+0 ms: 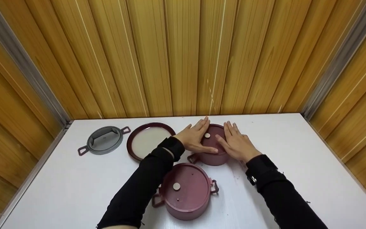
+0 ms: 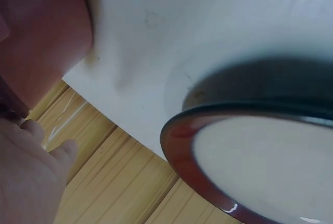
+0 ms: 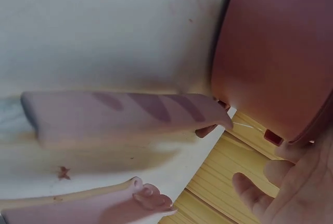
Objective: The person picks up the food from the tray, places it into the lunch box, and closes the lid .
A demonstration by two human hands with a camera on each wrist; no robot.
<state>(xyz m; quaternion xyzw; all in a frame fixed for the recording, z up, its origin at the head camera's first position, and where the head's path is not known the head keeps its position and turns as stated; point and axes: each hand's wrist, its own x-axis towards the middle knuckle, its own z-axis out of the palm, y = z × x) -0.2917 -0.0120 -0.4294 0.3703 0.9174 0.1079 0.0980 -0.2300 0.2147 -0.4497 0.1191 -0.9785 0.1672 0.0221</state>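
Observation:
A lidded mauve pot [image 1: 213,144] with a small pale knob stands near the table's back edge. My left hand [image 1: 195,137] rests along its left side, fingers straight and thumb over the front of the lid. On the other side my right hand [image 1: 239,145] lies with extended fingers against the rim, its thumb above the lid. The right wrist view shows the pot's wall [image 3: 276,52] beside the right hand [image 3: 291,193]. Nearer to me, below the left forearm, stands a larger lidded mauve pot [image 1: 189,194] with two loop handles.
A dark-red-rimmed plate [image 1: 148,141] sits left of the back pot. Farther left lies a grey round lid-like piece [image 1: 105,143] with two loop handles. In the right wrist view, a striped pink handle [image 3: 156,112] and another pink piece [image 3: 93,206] appear. A wood-patterned wall [image 1: 183,57] rises behind.

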